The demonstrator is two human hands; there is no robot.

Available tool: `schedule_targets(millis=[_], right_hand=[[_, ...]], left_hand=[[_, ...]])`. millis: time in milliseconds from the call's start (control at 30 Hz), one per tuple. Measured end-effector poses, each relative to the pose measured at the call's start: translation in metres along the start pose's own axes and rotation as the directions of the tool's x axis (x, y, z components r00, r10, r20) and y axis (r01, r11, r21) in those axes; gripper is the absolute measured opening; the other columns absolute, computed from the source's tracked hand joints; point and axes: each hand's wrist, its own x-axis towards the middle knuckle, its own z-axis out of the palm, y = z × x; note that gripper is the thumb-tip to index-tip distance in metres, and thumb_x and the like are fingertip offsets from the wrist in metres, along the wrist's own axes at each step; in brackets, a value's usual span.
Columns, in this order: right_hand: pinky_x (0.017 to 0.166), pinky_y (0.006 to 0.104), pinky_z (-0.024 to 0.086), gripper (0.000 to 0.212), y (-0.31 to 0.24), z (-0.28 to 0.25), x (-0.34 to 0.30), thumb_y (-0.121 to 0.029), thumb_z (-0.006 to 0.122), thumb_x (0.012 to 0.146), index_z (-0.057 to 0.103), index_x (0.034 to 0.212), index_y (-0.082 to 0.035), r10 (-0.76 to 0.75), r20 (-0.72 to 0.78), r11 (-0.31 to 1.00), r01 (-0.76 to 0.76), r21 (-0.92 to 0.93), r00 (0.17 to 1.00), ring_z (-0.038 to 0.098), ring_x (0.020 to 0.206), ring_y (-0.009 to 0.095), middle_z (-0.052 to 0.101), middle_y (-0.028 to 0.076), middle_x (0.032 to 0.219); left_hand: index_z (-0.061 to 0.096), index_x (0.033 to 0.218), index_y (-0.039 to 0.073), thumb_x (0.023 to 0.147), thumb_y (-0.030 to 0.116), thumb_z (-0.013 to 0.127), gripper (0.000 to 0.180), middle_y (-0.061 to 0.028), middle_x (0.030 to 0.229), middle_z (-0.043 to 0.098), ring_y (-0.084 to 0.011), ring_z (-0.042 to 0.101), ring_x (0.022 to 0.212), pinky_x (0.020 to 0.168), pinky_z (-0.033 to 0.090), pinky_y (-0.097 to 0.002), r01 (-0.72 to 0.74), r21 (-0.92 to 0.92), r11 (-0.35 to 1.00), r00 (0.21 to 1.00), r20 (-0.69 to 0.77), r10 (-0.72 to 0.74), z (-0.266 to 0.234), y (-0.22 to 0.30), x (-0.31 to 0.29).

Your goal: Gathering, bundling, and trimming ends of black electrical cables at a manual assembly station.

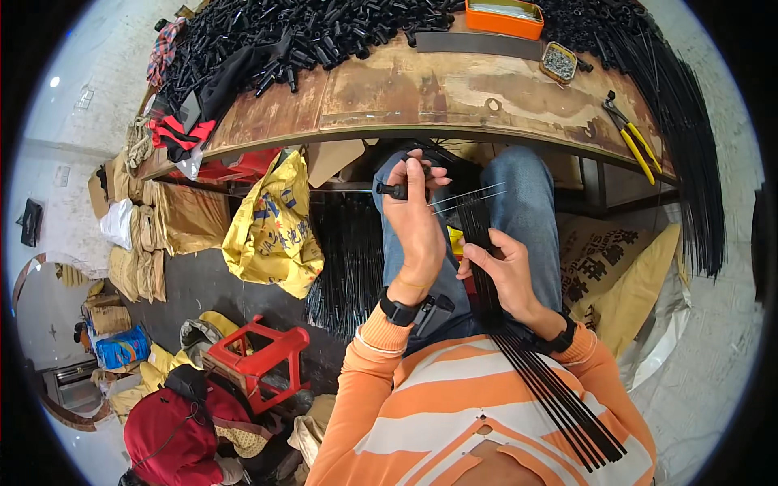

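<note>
My left hand (415, 219) is closed around a black-handled tool (395, 191) above my left thigh. From it two thin metal prongs (493, 192) reach to the right. They cross the far ends of a bundle of thin black strips (486, 304); whether they run through the strips or just lie against them, I cannot tell. My right hand (510, 275) grips this bundle between thumb and fingers over my lap. The strips' near ends fan out across my striped orange and white top.
Ahead is a wooden table (389, 93) heaped with small black tubular parts (316, 40). On it are an orange box (504, 20), a tin of small metal pieces (559, 62) and yellow-handled pincers (630, 138). A yellow sack (275, 227) hangs left; a red stool (259, 356) and another person (174, 429) are behind.
</note>
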Motion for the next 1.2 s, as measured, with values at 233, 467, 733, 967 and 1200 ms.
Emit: schedule_targets(millis=[233, 467, 733, 967, 1200], right_hand=[[0.067, 0.0285, 0.058, 0.02, -0.002, -0.002, 0.004, -0.012, 0.067, 0.091, 0.064, 0.103, 0.005, -0.002, -0.022, 1.0, 0.002, 0.018, 1.0, 0.064, 0.073, 0.012, 0.064, 0.006, 0.087], [0.067, 0.0263, 0.056, 0.019, -0.008, 0.002, 0.003, -0.015, 0.065, 0.093, 0.063, 0.101, 0.002, -0.028, -0.054, 1.0, 0.029, 0.005, 0.998, 0.064, 0.07, 0.012, 0.065, 0.006, 0.08], [0.064, 0.0253, 0.055, 0.021, -0.005, -0.001, 0.001, -0.017, 0.066, 0.093, 0.064, 0.1, 0.003, -0.049, -0.049, 0.996, 0.045, -0.075, 0.998, 0.065, 0.068, 0.012, 0.065, 0.007, 0.079], [0.064, 0.0256, 0.054, 0.021, -0.006, -0.001, 0.0, -0.016, 0.065, 0.093, 0.063, 0.102, 0.003, -0.036, -0.031, 0.999, 0.035, -0.036, 0.999, 0.065, 0.068, 0.013, 0.064, 0.007, 0.081], [0.065, 0.026, 0.055, 0.023, -0.007, -0.001, 0.001, -0.016, 0.065, 0.093, 0.063, 0.106, 0.003, -0.024, -0.024, 0.999, 0.024, -0.025, 0.999, 0.064, 0.07, 0.013, 0.065, 0.007, 0.083]], left_hand=[[0.059, 0.113, -0.002, 0.099, 0.021, 0.057, 0.026, -0.0058, 0.096, 0.062, -0.014, 0.063, 0.084, 0.074, 0.054, -0.0269, 0.082, 0.007, 0.997, 0.996, 0.035, -0.082, -0.008, 0.001, 0.002], [0.062, 0.111, 0.001, 0.095, 0.019, 0.063, 0.024, -0.0099, 0.1, 0.067, -0.0173, 0.067, 0.091, 0.082, 0.057, -0.0272, 0.482, 0.006, 0.876, 0.859, 0.195, -0.474, -0.037, 0.022, -0.009], [0.064, 0.104, 0.001, 0.09, 0.018, 0.071, 0.023, -0.0113, 0.101, 0.068, -0.0172, 0.068, 0.088, 0.081, 0.057, -0.0268, 0.495, 0.044, 0.868, 0.849, 0.188, -0.493, -0.028, 0.026, -0.01], [0.064, 0.102, 0.003, 0.089, 0.017, 0.071, 0.021, -0.0088, 0.098, 0.067, -0.0156, 0.067, 0.087, 0.079, 0.056, -0.0267, 0.494, 0.018, 0.87, 0.845, 0.225, -0.484, -0.03, 0.019, -0.009], [0.063, 0.102, 0.004, 0.09, 0.015, 0.071, 0.018, -0.0055, 0.096, 0.067, -0.0141, 0.067, 0.085, 0.076, 0.056, -0.0256, 0.495, 0.007, 0.869, 0.84, 0.253, -0.481, -0.026, 0.02, -0.012]])
